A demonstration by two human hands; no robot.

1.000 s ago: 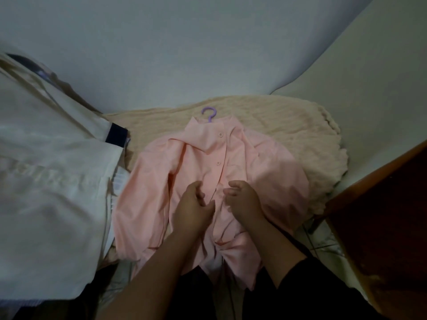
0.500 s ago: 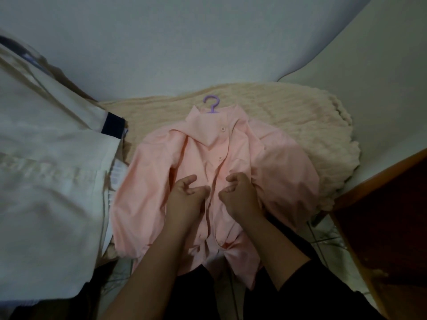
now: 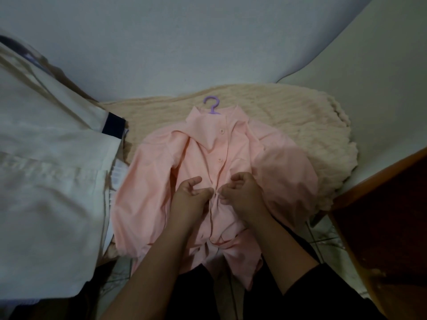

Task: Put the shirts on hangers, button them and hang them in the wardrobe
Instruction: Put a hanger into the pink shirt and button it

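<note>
A pink shirt lies front up on a beige knitted blanket. A purple hanger is inside the shirt, with only its hook showing above the collar. The two top buttons look fastened. My left hand pinches the left edge of the placket at mid-chest. My right hand pinches the right edge directly opposite, fingertips nearly touching the left hand's. The button under my fingers is hidden.
A white garment with a dark blue cuff hangs at the left. A brown wooden panel stands at the right. Pale walls rise behind the blanket. Tiled floor shows at lower right.
My two hands have drawn closer together on the placket, bringing its edges to meet. The view has shifted slightly, and the shirt sits a little higher in the frame.
</note>
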